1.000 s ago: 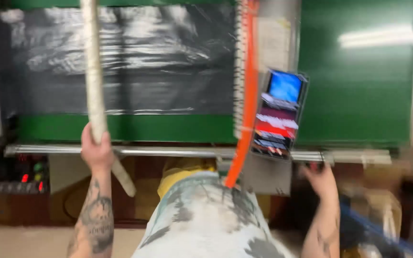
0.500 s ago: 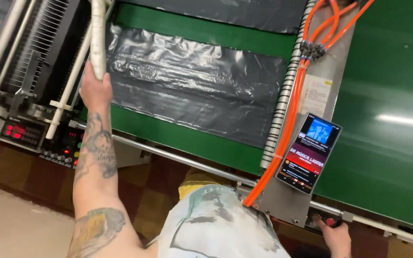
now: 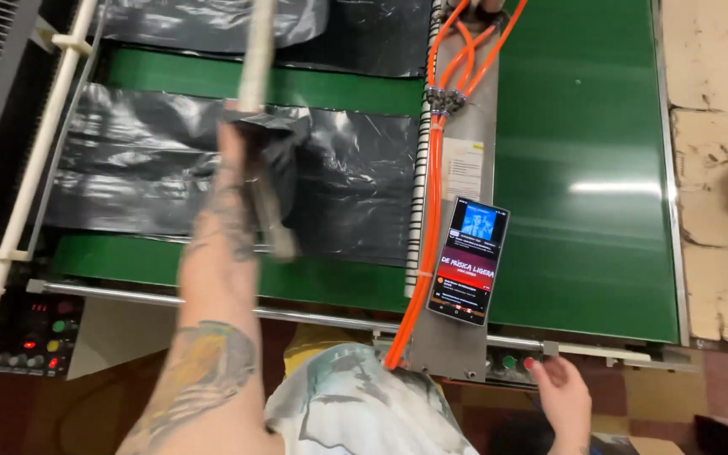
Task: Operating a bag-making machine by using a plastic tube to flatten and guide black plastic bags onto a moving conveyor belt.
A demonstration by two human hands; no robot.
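My left hand [image 3: 242, 160] is raised over the machine and shut on a long white tube [image 3: 259, 50]; it is blurred, and dark plastic bunches around it. Under it, black plastic film [image 3: 128, 168] lies flat on a green conveyor belt [image 3: 583, 126]. My right hand [image 3: 562, 392] is low at the front, fingers apart, its fingertips at a red button [image 3: 529, 364] next to a green button [image 3: 509, 362] on a grey metal bracket [image 3: 448, 345]. A phone [image 3: 468, 261] with a lit screen leans on that bracket beside orange hoses [image 3: 433, 185].
A metal rail [image 3: 170, 297] runs along the machine's front edge. At the left are white rods [image 3: 35, 160] and a dark control box [image 3: 31, 333] with a red display and coloured buttons. A cracked beige wall [image 3: 718, 211] borders the belt on the right.
My left hand has swung right from the machine's left side to over the black film, still gripping the tube. My right hand has come up from the frame's lower edge to the bracket's buttons.
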